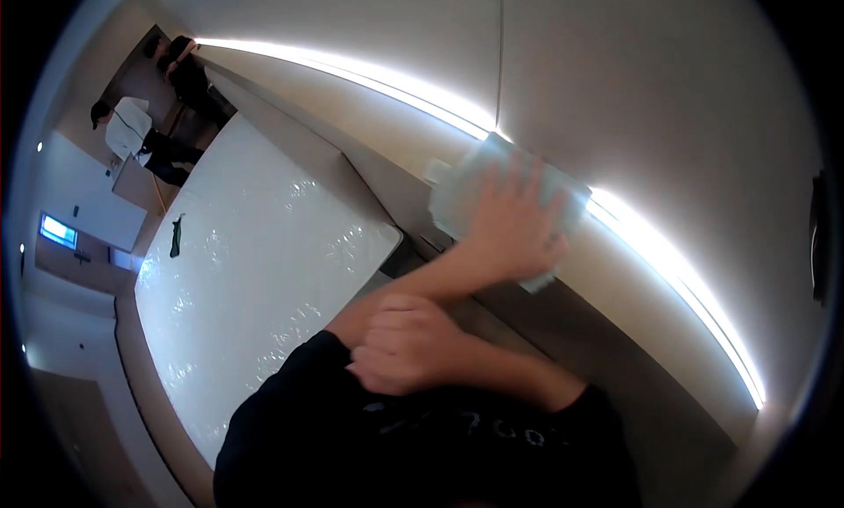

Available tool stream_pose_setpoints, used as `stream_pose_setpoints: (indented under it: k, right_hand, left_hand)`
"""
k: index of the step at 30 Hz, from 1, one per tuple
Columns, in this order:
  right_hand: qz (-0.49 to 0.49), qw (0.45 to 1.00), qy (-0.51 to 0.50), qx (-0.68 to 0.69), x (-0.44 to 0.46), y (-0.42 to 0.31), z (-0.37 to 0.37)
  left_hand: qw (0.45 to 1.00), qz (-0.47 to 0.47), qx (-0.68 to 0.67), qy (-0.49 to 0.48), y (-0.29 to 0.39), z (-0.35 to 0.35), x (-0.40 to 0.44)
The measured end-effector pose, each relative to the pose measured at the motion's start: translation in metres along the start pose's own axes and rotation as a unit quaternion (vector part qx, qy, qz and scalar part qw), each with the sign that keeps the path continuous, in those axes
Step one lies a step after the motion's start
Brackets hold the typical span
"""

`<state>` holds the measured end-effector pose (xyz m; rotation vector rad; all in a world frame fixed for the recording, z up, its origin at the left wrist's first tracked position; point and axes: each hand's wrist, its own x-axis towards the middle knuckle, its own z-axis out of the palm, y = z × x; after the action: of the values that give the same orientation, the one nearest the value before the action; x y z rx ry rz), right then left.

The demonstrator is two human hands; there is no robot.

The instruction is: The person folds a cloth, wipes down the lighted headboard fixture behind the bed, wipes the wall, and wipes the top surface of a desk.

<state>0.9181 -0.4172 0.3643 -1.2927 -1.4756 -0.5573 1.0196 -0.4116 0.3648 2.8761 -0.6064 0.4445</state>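
Note:
My left hand lies with fingers spread on a pale blue-green cloth, pressing it against the wall panel. Both are smeared by motion. The cloth covers part of a bright light strip, which shows on either side of it. A corner of the cloth hangs below my wrist. My right hand is closed in a fist in front of my chest, beside my left forearm. Its palm side is hidden, so I cannot see whether anything is inside.
A large mattress in clear plastic wrap lies to the left, with a small dark object on it. A grey headboard-like panel runs below the lit wall. A person in white and a person in black are beyond the mattress.

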Motion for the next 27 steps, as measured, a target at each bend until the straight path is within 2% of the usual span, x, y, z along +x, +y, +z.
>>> stream_pose_setpoints:
  k: [3, 5, 7, 8, 11, 13, 14, 17, 18, 19, 20, 21, 23, 24, 27]
  right_hand:
    - [0.071, 0.995, 0.016, -0.061, -0.007, 0.01, -0.08]
    - [0.076, 0.993, -0.003, -0.093, -0.018, 0.012, -0.104]
    - [0.097, 0.983, -0.01, -0.157, -0.022, 0.018, -0.121]
    - [0.128, 0.973, 0.023, -0.19, -0.025, 0.018, -0.131]
    - [0.24, 0.914, 0.103, -0.31, -0.035, 0.05, -0.145]
    - [0.309, 0.881, 0.114, -0.338, -0.046, 0.071, -0.144]
    - [0.338, 0.861, 0.13, -0.356, -0.054, 0.047, -0.136]
    - [0.334, 0.827, 0.118, -0.436, -0.047, 0.074, -0.119]
    - [0.393, 0.783, 0.09, -0.473, -0.05, 0.086, -0.116]
    - [0.397, 0.752, 0.051, -0.523, -0.048, 0.104, -0.113]
    - [0.403, 0.713, 0.009, -0.574, -0.045, 0.123, -0.114]
    - [0.43, 0.675, -0.014, -0.6, -0.048, 0.14, -0.116]
    - [0.507, 0.594, -0.049, -0.623, -0.049, 0.183, -0.109]
    - [0.546, 0.565, -0.043, -0.617, -0.047, 0.201, -0.104]
    - [0.574, 0.546, -0.022, -0.61, -0.038, 0.235, -0.094]
  left_hand:
    - [0.998, 0.021, -0.066, -0.002, 0.051, 0.015, 0.04]
    - [0.994, 0.033, -0.102, -0.003, 0.066, 0.024, 0.044]
    - [0.99, 0.042, -0.131, -0.004, 0.061, 0.035, 0.048]
    - [0.99, 0.046, -0.136, -0.002, 0.059, 0.04, 0.054]
    - [0.979, 0.101, -0.144, 0.105, 0.017, 0.081, 0.075]
    - [0.974, 0.117, -0.145, 0.125, -0.03, 0.074, 0.082]
    - [0.971, 0.136, -0.14, 0.136, -0.033, 0.057, 0.059]
    - [0.954, -0.042, -0.288, -0.076, -0.109, 0.031, 0.051]
    - [0.987, 0.061, -0.1, 0.11, -0.137, 0.044, 0.054]
    - [0.979, 0.115, -0.085, 0.147, -0.171, 0.054, 0.057]
    - [0.977, 0.053, -0.082, 0.188, -0.192, 0.066, 0.063]
    - [0.974, 0.075, -0.072, 0.201, -0.21, 0.072, 0.071]
    - [0.98, 0.032, -0.055, 0.191, -0.242, 0.091, 0.081]
    - [0.977, 0.032, -0.093, 0.19, -0.253, 0.097, 0.085]
    - [0.978, 0.046, -0.089, 0.183, -0.275, 0.108, 0.102]
